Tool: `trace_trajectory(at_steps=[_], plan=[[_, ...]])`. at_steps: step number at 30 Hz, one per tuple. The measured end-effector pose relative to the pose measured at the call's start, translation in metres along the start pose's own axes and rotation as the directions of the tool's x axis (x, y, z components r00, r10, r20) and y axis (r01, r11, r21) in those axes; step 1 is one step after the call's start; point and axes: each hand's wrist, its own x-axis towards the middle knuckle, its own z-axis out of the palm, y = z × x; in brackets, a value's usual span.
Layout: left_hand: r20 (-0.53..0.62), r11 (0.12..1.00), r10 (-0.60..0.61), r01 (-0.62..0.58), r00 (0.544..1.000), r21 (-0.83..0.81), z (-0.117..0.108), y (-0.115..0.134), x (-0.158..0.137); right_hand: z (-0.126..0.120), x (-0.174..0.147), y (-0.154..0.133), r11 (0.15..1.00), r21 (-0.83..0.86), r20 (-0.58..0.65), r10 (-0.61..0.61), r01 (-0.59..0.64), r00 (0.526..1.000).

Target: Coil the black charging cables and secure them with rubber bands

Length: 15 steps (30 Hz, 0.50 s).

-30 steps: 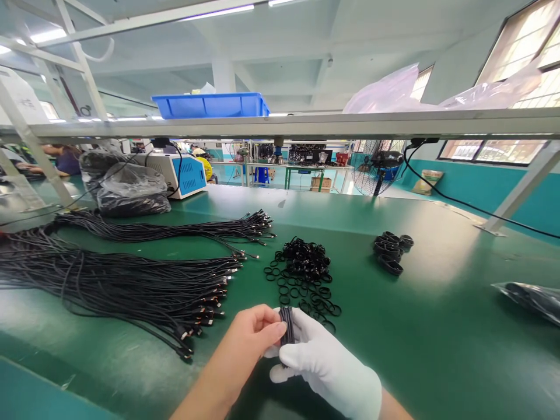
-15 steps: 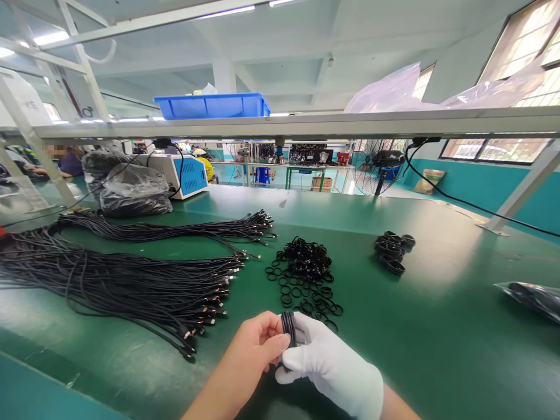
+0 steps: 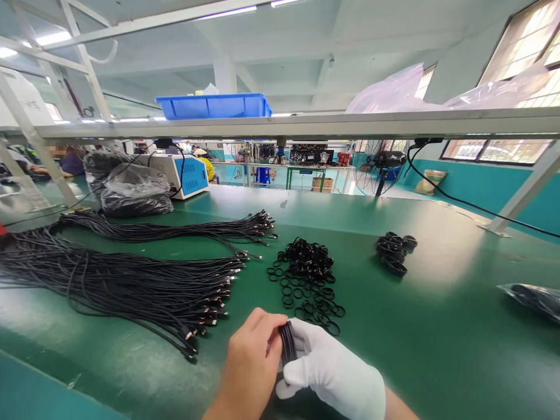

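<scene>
A coiled black cable [image 3: 287,343], its turns lying side by side, is held between my two hands near the table's front. My gloved right hand [image 3: 330,364] grips the coil from the right, with the thumb across its lower part. My bare left hand [image 3: 251,359] is closed at the coil's upper left edge, thumb and forefinger pinching there. Its other fingers are mostly hidden. Just beyond the hands lies a heap of small black rings [image 3: 308,261], with several loose rings spread towards me.
Long black cables [image 3: 144,277] lie in two bundles on the left of the green table [image 3: 437,326]. Several wound black coils [image 3: 392,251] sit to the right. Farther back are bagged goods [image 3: 135,189] and a blue-white machine [image 3: 190,175]. A shelf [image 3: 306,125] crosses above.
My left hand has turned and shifted, its fingers moving up to the top edge of the coil. My right hand keeps its grip in nearly the same place.
</scene>
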Motion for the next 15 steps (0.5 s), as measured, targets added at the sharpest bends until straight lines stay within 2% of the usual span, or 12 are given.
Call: trace_trajectory(at_steps=[6,10,13,15], plan=[[-0.02,1.0,0.011,-0.012,1.0,-0.018,0.002,-0.003,0.0,0.006,-0.001,-0.002,0.999,-0.032,-0.031,-0.023,0.022,0.999],[-0.02,0.999,-0.018,0.017,1.0,-0.039,0.006,-0.005,0.007,0.001,0.0,0.002,0.999,0.026,0.025,-0.019,0.018,1.0],[0.064,0.997,-0.041,0.045,0.997,-0.062,-0.009,0.005,0.017,-0.008,0.0,0.004,0.991,0.132,0.096,-0.033,0.02,0.995],[0.051,0.997,-0.031,0.035,0.998,-0.07,-0.028,0.018,0.019,-0.012,-0.001,0.003,0.971,0.238,0.172,-0.042,0.0,0.984]])
